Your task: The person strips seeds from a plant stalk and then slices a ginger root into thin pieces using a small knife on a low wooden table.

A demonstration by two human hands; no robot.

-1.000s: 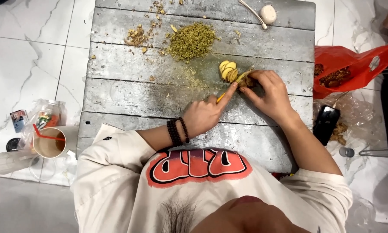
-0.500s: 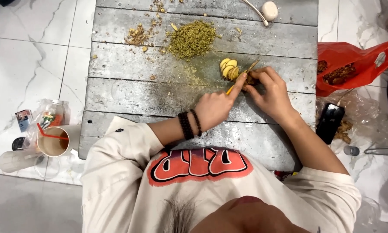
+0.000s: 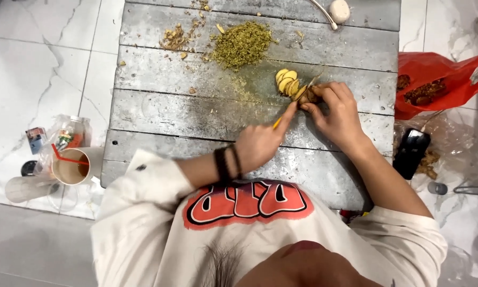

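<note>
My left hand point(image 3: 260, 144), with dark bands on the wrist, grips a small knife point(image 3: 294, 103) by its yellow handle. The blade rests against a brown root piece point(image 3: 309, 98). My right hand point(image 3: 339, 114) pinches that root piece against the grey plank tabletop point(image 3: 196, 114). Several pale yellow slices point(image 3: 285, 82) lie fanned just left of the blade. Farther up the table sits a heap of finely chopped yellow-green bits point(image 3: 242, 45).
Brown peel scraps point(image 3: 174, 37) lie at the upper left of the table, and a white round object point(image 3: 339, 10) at the top edge. A red plastic bag point(image 3: 441, 79) and a black device point(image 3: 411, 152) are on the right floor. A cup with a red straw point(image 3: 69, 169) stands left.
Both hands have stayed at the root piece. The knife has shifted slightly against it, and the row of slices beside the blade looks a little longer.
</note>
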